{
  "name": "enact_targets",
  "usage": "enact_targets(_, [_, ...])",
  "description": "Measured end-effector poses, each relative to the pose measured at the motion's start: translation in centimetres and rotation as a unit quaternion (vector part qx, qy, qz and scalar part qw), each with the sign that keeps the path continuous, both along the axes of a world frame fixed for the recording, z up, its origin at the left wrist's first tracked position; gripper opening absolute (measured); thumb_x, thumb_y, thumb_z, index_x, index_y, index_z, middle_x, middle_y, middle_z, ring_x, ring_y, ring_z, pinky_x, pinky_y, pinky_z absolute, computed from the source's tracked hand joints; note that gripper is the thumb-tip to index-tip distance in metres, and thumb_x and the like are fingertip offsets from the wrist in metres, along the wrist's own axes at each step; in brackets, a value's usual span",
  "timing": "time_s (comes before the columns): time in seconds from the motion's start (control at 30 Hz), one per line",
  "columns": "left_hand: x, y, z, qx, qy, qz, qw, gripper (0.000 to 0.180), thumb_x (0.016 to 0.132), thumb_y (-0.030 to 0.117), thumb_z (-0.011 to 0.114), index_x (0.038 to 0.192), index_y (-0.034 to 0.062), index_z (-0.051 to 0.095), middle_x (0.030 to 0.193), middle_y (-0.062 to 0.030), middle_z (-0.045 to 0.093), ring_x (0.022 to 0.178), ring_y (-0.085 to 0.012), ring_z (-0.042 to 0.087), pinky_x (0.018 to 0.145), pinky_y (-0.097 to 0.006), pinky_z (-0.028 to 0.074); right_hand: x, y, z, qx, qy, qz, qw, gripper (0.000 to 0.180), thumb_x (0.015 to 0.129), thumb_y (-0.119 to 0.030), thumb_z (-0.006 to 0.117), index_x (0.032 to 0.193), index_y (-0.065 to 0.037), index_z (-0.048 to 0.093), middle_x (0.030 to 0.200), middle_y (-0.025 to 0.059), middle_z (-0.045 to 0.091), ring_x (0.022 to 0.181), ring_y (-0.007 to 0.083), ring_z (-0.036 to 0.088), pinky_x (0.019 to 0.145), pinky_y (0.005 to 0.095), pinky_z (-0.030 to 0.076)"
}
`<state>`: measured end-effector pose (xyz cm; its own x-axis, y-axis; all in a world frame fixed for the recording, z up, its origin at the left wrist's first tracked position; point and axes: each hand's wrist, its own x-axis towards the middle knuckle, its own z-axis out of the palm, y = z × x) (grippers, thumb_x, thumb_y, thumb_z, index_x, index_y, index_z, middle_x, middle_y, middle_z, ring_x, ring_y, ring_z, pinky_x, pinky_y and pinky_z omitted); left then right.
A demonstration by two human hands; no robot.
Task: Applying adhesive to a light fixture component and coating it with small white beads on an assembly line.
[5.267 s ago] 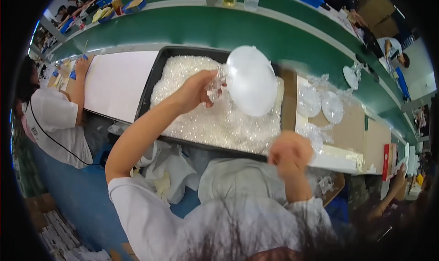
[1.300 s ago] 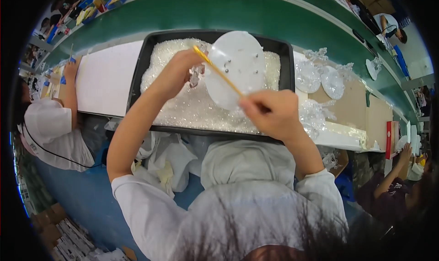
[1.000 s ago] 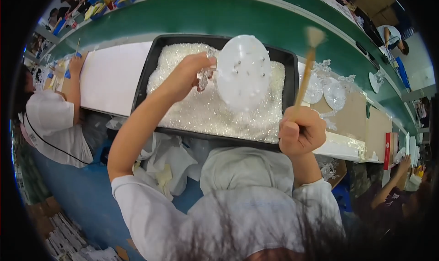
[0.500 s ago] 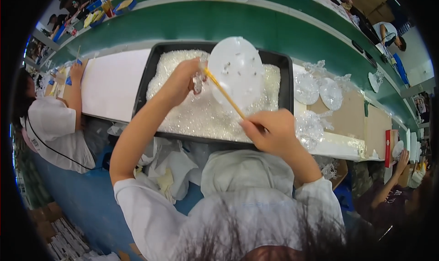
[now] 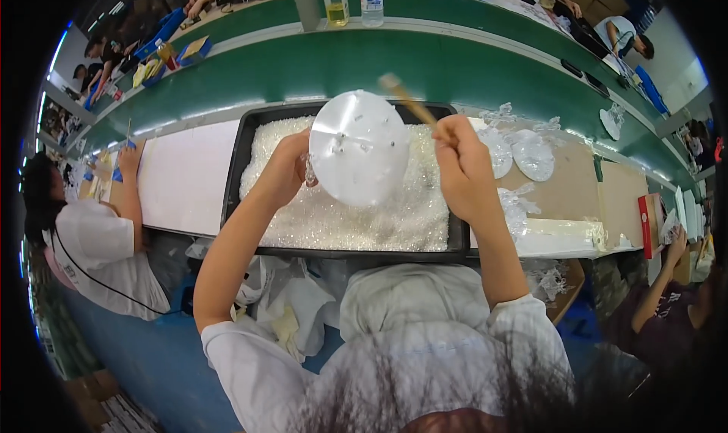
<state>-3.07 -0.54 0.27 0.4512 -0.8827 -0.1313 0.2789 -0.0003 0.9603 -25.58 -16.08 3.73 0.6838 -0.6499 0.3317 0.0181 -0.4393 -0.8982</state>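
Observation:
My left hand (image 5: pixel 287 167) grips a round white disc (image 5: pixel 359 149) by its left edge, its fingers partly hidden behind it. A few small grey studs and clear bits dot the disc's face, and a clear, glassy part shows beside the fingers. In my right hand (image 5: pixel 464 167), closed round the handle, a slim wooden-handled brush (image 5: pixel 415 107) points up and to the left, apart from the disc; its tip is blurred. Beneath both hands lies a black tray (image 5: pixel 234 167) filled with tiny clear, glittering beads (image 5: pixel 356 232).
Clear plastic pieces with round discs (image 5: pixel 534 156) rest on cardboard at the right. A white board (image 5: pixel 189 179) lies left of the tray, where a co-worker (image 5: pixel 102 243) sits. Two bottles (image 5: pixel 371 4) stand on the far ledge. A red box (image 5: pixel 650 224) is at far right.
The brush has left the area by my left hand and swung up to the right, now pointing up. The disc sits lower and further left in view.

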Motion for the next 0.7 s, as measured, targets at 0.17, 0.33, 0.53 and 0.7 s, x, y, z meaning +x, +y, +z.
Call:
enact_targets(0.17, [-0.2, 0.2, 0.0, -0.006, 0.022, 0.004, 1.0, 0.032, 0.096, 0.028, 0.045, 0.104, 0.0049, 0.064, 0.076, 0.0014, 0.063, 0.058, -0.0051, 0.054, 0.047, -0.022, 0.038, 0.7, -0.5, 0.7, 0.041, 0.091, -0.001, 0.995, 0.012, 0.095, -0.014, 0.057, 0.095, -0.002, 0.055, 0.062, -0.0036, 0.045, 0.058, 0.0031, 0.039, 0.051, 0.0229, 0.028])
enact_targets(0.33, [-0.9, 0.0, 0.2, -0.004, 0.026, 0.032, 0.999, 0.031, 0.096, 0.03, 0.045, 0.099, 0.0056, 0.064, 0.075, 0.001, 0.063, 0.057, -0.0065, 0.054, 0.047, -0.023, 0.038, 1.2, -0.6, 0.7, -0.008, 0.136, 0.041, 0.99, 0.025, 0.093, -0.025, 0.063, 0.085, -0.001, 0.061, 0.058, -0.001, 0.045, 0.055, 0.0071, 0.037, 0.05, 0.0278, 0.029])
enact_targets(0.53, [0.3, 0.2, -0.9, -0.03, 0.027, -0.011, 0.999, 0.03, 0.096, 0.031, 0.046, 0.095, 0.0057, 0.063, 0.073, 0.0005, 0.061, 0.056, -0.0079, 0.052, 0.046, -0.024, 0.037, 1.6, -0.5, 1.1, -0.06, 0.143, 0.035, 0.987, 0.03, 0.095, -0.024, 0.06, 0.079, 0.002, 0.06, 0.056, 0.0053, 0.043, 0.053, 0.0122, 0.038, 0.05, 0.0317, 0.031])
enact_targets(0.7, [0.1, 0.3, -0.6, -0.036, 0.037, -0.018, 0.998, 0.03, 0.096, 0.03, 0.047, 0.096, 0.0051, 0.063, 0.073, -0.0004, 0.061, 0.055, -0.0086, 0.052, 0.046, -0.025, 0.037, 1.6, -0.3, 1.4, -0.092, 0.16, 0.054, 0.981, 0.035, 0.095, -0.025, 0.059, 0.074, 0.003, 0.057, 0.056, 0.007, 0.043, 0.052, 0.0143, 0.038, 0.05, 0.0334, 0.032])
